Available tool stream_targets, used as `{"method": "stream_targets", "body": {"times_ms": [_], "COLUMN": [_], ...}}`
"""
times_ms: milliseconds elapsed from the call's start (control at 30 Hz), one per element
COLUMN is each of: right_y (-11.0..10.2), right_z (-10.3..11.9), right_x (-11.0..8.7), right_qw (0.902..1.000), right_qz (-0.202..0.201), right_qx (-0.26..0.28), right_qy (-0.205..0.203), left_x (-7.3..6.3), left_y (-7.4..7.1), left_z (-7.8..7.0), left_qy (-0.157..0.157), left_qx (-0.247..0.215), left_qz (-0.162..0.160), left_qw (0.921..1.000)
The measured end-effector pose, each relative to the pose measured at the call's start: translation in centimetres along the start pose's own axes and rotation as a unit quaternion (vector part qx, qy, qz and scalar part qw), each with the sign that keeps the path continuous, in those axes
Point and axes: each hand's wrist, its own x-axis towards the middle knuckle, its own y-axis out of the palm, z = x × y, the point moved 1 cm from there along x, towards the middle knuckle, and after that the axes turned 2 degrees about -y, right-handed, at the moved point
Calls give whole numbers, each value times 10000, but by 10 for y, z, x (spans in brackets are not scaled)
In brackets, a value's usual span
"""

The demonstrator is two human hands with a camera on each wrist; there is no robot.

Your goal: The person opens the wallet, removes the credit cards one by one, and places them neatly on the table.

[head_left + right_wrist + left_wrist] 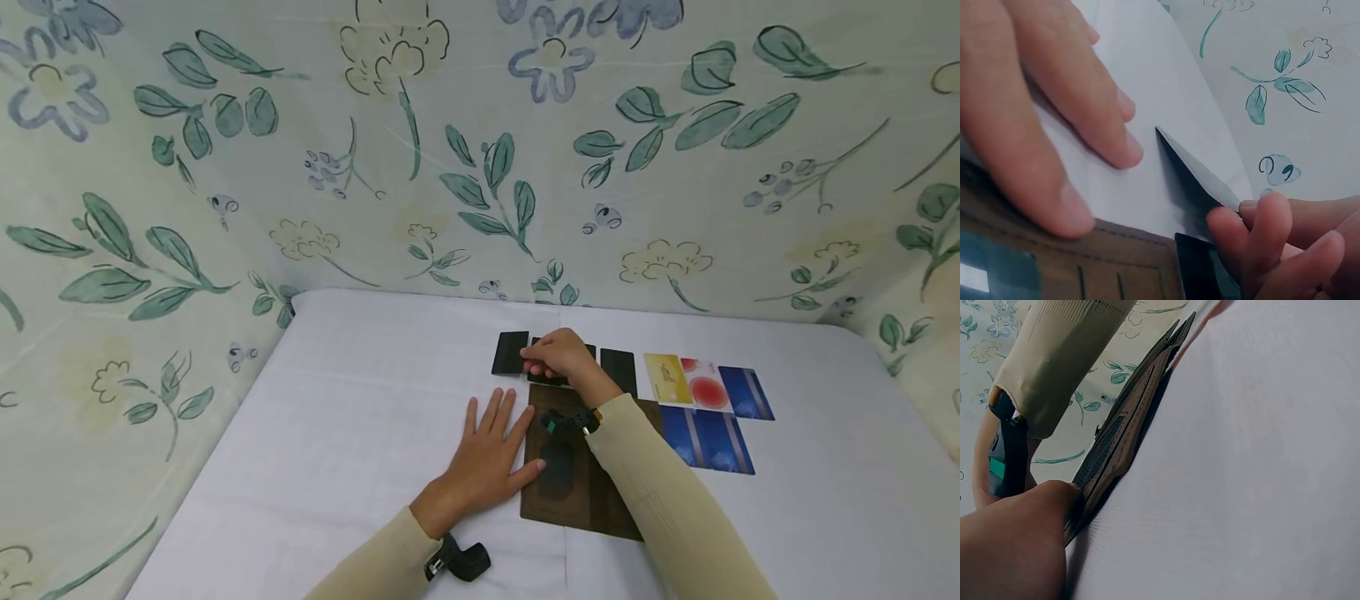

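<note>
My right hand (pixel 562 357) pinches a black card (pixel 510 353) by its right edge at the left end of a row of black cards. In the right wrist view the card (pixel 1194 172) stands tilted, one edge close to the cloth. My left hand (pixel 486 465) lies palm down with spread fingers on the white cloth, fingertips and thumb at the left edge of an open brown wallet (pixel 540 505). The left wrist view shows the wallet (pixel 1129 434) edge-on with its stitched slots. My right forearm covers much of the wallet's right side.
Another black card (pixel 618 372) lies right of my right hand. Farther right are a yellow card (pixel 666 379), a white card with a red circle (pixel 707 388) and several blue cards (pixel 747 392). A floral cloth (pixel 465 150) hangs behind the white-covered table (pixel 360 400).
</note>
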Motion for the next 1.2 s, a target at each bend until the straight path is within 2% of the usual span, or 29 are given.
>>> {"method": "stream_targets", "body": {"times_ms": [300, 600, 767, 900, 1033, 1200], "right_y": [-2, -5, -8, -14, -19, -25], "right_z": [2, -3, -5, -5, -9, -18], "right_x": [-3, -3, -5, -16, -31, -51], "right_qw": [10000, 9989, 9985, 9979, 9941, 9876], "right_qz": [5, -179, -97, 37, 170, 85], "right_qx": [-79, -439, -545, -618, -981, -1388], "right_qy": [-10, 49, -25, -197, -428, -728], "left_x": [-1, 0, 0, 0, 0, 0], "left_y": [0, -2, -1, 0, 0, -2], "left_z": [1, 0, 0, 0, 0, -1], "left_qy": [28, 7, -5, -5, -36, -62], "left_qx": [-26, 91, 99, 102, 160, 159], "left_qz": [-78, 3, 10, -7, 20, 58], "left_qw": [10000, 10000, 10000, 9999, 9999, 9998]}}
